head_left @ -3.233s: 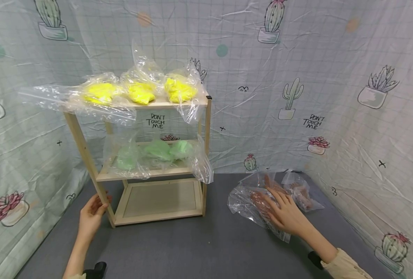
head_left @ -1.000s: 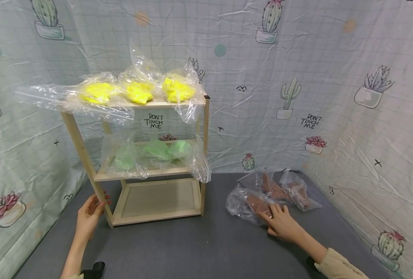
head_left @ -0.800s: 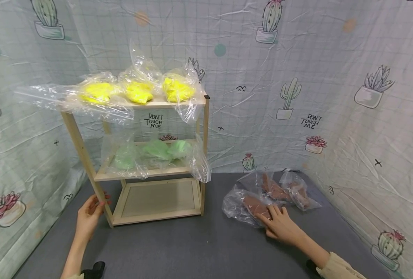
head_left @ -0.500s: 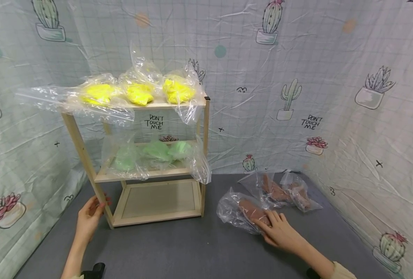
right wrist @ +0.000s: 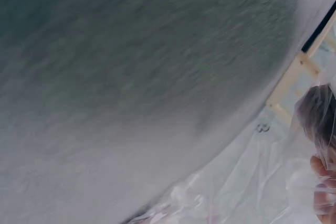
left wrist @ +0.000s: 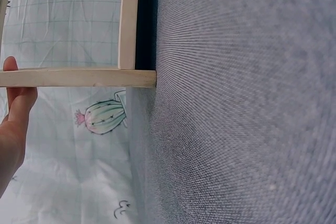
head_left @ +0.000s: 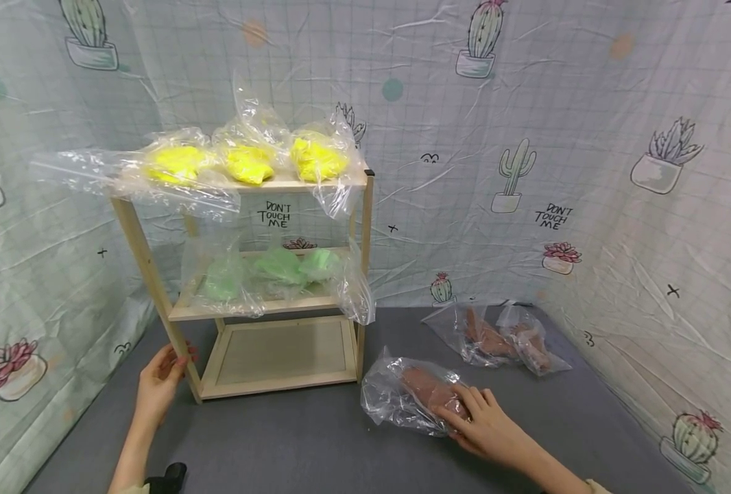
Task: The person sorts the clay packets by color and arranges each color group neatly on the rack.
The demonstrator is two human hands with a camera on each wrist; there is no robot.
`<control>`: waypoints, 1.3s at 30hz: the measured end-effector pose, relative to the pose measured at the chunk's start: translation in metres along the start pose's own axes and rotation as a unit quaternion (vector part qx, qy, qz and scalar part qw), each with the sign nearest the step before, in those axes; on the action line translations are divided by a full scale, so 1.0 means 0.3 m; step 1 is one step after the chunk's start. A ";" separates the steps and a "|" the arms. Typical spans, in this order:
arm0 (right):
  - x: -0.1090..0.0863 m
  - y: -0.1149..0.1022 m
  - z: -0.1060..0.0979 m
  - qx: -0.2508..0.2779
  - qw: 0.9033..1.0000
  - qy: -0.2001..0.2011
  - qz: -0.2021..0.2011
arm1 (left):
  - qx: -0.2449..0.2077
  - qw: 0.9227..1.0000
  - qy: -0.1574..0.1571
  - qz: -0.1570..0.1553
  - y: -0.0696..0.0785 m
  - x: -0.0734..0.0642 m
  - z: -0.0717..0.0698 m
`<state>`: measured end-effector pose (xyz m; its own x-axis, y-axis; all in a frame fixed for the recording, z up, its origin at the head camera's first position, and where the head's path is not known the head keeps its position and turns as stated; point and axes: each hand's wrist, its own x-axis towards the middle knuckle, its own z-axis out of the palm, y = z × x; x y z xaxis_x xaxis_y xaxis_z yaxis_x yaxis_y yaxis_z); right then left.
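My right hand (head_left: 487,427) grips a clear plastic bag (head_left: 430,390) with a brown lump inside, its thumb and fingers at the lump's right end, in front of the shelf's right side. At the right wrist view's edge, the same hand (right wrist: 324,184) shows beside the bag (right wrist: 317,114), partly cut off. On the left, my left hand (head_left: 158,385) holds the front left post of a wooden shelf rack (head_left: 282,351). The left wrist view shows that post (left wrist: 79,78) between the thumb and fingers of the left hand (left wrist: 20,109). The rack's bottom board is bare.
Yellow-filled bags (head_left: 249,165) lie on the top board, some plastic hanging over its edge. Green-filled bags (head_left: 281,266) lie on the middle board. Two more brown-filled bags (head_left: 487,337) rest at the table's back right. A cactus-print curtain (head_left: 452,192) surrounds the grey table (head_left: 291,446).
My right hand has moved from among the brown bags, drawing the nearest one left and toward me, apart from the other two. The left hand stays at the post.
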<state>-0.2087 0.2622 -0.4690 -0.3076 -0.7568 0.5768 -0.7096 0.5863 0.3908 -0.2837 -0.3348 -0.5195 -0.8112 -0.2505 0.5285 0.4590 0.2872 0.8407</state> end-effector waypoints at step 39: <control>0.493 -0.274 0.166 0.000 0.998 0.024 0.061 | -0.055 0.998 -0.029 0.029 0.123 -0.022 0.014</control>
<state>-0.2274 0.0877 -0.4514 -0.3597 -0.6654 0.6541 -0.6690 0.6726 0.3163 -0.2628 -0.3187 -0.4925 -0.7998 -0.1814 0.5723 0.5407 0.1966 0.8179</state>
